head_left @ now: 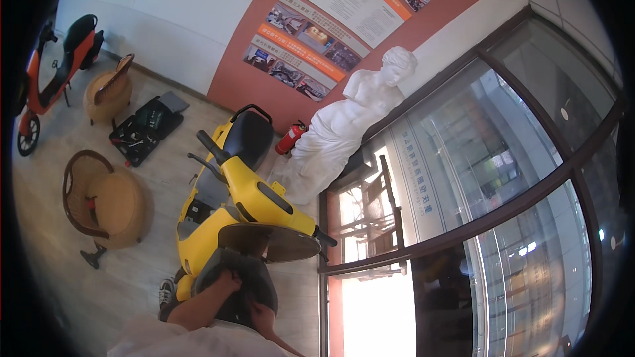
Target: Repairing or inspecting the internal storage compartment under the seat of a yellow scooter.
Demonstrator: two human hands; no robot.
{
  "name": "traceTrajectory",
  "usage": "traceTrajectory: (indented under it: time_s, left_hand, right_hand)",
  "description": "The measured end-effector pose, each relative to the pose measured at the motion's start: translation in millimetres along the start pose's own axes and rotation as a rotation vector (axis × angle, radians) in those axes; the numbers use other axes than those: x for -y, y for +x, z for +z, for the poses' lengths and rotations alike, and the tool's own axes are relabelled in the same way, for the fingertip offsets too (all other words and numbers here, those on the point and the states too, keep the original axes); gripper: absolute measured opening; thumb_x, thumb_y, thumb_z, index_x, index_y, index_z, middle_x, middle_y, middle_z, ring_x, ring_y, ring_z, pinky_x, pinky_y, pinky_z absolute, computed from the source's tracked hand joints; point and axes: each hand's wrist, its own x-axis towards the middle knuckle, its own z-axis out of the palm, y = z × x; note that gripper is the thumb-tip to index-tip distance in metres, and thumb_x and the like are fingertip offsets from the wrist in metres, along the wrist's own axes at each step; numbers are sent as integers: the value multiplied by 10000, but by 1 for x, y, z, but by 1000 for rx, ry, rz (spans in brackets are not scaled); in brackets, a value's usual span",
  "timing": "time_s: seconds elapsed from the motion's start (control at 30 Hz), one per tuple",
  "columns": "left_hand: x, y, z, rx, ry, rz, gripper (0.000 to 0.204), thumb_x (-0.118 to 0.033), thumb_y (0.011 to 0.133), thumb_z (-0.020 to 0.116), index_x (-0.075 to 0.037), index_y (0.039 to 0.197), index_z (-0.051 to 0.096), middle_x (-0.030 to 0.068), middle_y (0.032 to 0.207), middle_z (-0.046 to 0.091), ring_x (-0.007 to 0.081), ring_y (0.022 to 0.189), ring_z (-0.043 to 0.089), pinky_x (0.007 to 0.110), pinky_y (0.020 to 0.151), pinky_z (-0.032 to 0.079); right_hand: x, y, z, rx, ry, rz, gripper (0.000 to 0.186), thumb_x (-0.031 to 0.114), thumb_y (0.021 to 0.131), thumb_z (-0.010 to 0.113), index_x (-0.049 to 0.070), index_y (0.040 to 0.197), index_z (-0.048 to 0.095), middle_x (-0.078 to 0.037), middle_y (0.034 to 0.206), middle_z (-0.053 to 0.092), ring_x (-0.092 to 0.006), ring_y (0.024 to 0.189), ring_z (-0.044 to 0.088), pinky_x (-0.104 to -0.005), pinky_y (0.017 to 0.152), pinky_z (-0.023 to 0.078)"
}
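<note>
A yellow scooter (198, 244) stands right in front of me, its handlebar (254, 192) turned. Below the handlebar, a dark, rounded front panel (268, 241) juts out. Both hands are at a dark grey, smooth part (254, 279) low on the scooter's front. My left hand (228, 282) is closed against its upper left side, and what the fingers hold is too small to see. Lower and to the right, my right hand (261, 314) has its fingers drawn together on the same part. Its fingertips are in shadow, and anything between them is hidden.
A white statue (360, 116) and a red fire extinguisher (290, 137) stand behind the scooter. Glass doors (489, 152) line the right. At left are two wicker chairs (126, 205), an open tool case (145, 129), a cordless drill (93, 256) on the floor and a red scooter (59, 76).
</note>
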Motion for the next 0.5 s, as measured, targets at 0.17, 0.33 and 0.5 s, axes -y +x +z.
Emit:
traceTrajectory:
  time_s: [0.17, 0.33, 0.5]
  left_hand:
    - [26, -97, 65, 130, 227, 183, 184, -298, 842, 354, -156, 825, 469, 8, 658, 509, 93, 511, 485, 200, 413, 339]
    - [16, -78, 63, -128, -48, 34, 153, -253, 839, 358, -143, 796, 456, 17, 602, 482, 102, 490, 459, 179, 379, 338]
    - [14, -59, 50, -104, 44, 98, 166, -264, 839, 358, -136, 794, 454, 9, 605, 485, 104, 500, 456, 195, 412, 337]
  right_hand:
    - [2, 2, -7, 33, 3, 133, 251, 267, 732, 572, 68, 872, 635, -153, 819, 602, -287, 765, 592, -333, 684, 462]
    - [5, 1, -8, 48, 20, 129, 253, 270, 733, 572, 70, 876, 635, -160, 818, 602, -287, 770, 594, -328, 690, 462]
    - [7, 1, -7, 60, -1, 119, 268, 279, 731, 573, 69, 886, 632, -166, 813, 601, -288, 765, 596, -327, 690, 461]
